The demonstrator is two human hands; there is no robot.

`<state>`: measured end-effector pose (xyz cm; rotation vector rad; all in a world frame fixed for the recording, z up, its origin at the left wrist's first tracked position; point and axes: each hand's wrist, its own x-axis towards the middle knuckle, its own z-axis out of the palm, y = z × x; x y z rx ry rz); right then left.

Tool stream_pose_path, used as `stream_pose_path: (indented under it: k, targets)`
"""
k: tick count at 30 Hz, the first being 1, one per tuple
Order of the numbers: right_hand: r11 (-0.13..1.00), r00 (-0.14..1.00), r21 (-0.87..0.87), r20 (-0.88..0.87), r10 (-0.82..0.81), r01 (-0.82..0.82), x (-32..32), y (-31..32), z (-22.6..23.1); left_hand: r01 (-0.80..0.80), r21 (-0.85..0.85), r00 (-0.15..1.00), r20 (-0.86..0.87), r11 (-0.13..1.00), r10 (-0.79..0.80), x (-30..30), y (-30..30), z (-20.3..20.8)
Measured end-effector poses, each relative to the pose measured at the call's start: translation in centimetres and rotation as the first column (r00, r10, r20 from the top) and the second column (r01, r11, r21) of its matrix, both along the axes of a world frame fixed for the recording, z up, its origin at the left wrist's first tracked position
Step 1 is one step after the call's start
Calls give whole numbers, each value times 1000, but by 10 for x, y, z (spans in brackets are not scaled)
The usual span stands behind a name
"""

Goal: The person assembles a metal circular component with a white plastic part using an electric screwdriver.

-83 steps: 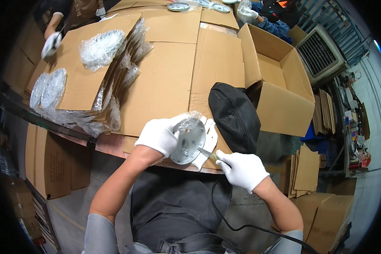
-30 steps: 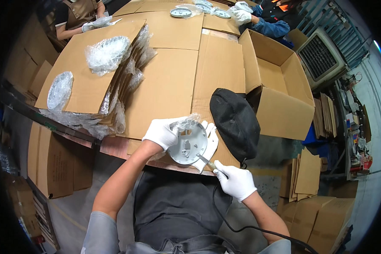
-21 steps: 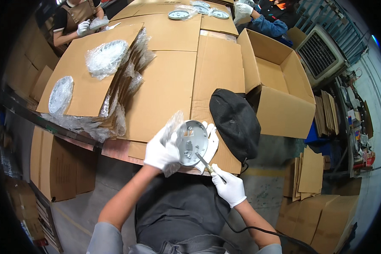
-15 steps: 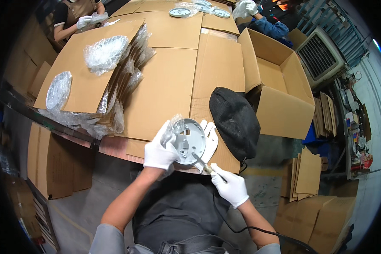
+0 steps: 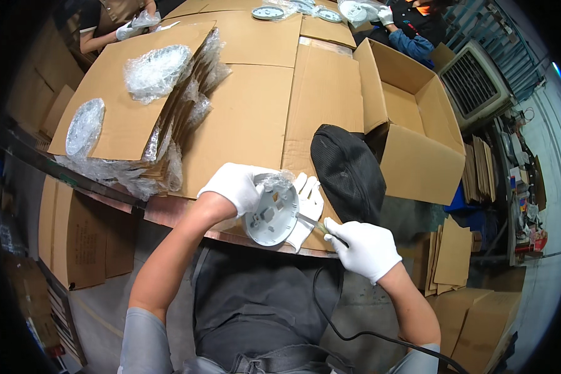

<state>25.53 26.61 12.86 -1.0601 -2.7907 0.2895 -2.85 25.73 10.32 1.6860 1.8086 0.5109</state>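
White gloves on both hands. Left hand [image 5: 238, 186] grasps a round grey-white disc [image 5: 271, 216], tilted on edge, w/ its ribbed inner side facing up at the camera; disc sits at the near table edge, above the person's lap. Crinkled clear wrap [image 5: 275, 181] clings to the disc's top rim, so part of the rim is hard to make out. A spare white glove [image 5: 308, 206] lies just behind the disc, half hidden by it.

Right hand [image 5: 366, 247] is clenched round a thin tool [image 5: 311, 223], tip touching the disc's right edge; tool's handle is buried in the fist, can't tell its kind. A black cable [image 5: 355, 330] runs from below that hand across the lap and out at the lower edge.

Around: cardboard sheets cover the table [image 5: 249, 118]. Black cap [image 5: 349, 171] lies just right of the disc, leaning on an open box [image 5: 411, 124]. Left side, a stack of cardboard dividers [image 5: 131, 118] w/ bubble-wrapped discs [image 5: 156, 70] on top and between. Far edge: other people's gloved hands, one top left [image 5: 128, 29], one top right [image 5: 386, 14], faces cut off.

Pose: left forearm comes up from lower left, wrist bent inward; right forearm comes from lower right, elbow low
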Motion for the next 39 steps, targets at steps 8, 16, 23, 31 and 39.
stream_pose_path:
  k: [8,16,23,31,39]
  targets:
    - [997,986,-73,166,29,-17,-18,14,14,52,-70,998,-16,996,-53,2,16,12]
    - [976,994,-213,103,-25,47,-11,30,8,24,-107,999,35,994,-21,-7,26,1]
    - [962,979,-239,181,-92,134,-17,31,10,32,-121,997,80,992,-22,-9,27,-2]
    - [943,985,-291,103,-137,162,-16,24,-11,-24,-103,995,97,994,34,-14,29,-13]
    - [867,902,-446,-244,-356,222,3,-2,-46,-20,-73,994,104,997,27,-12,22,-16]
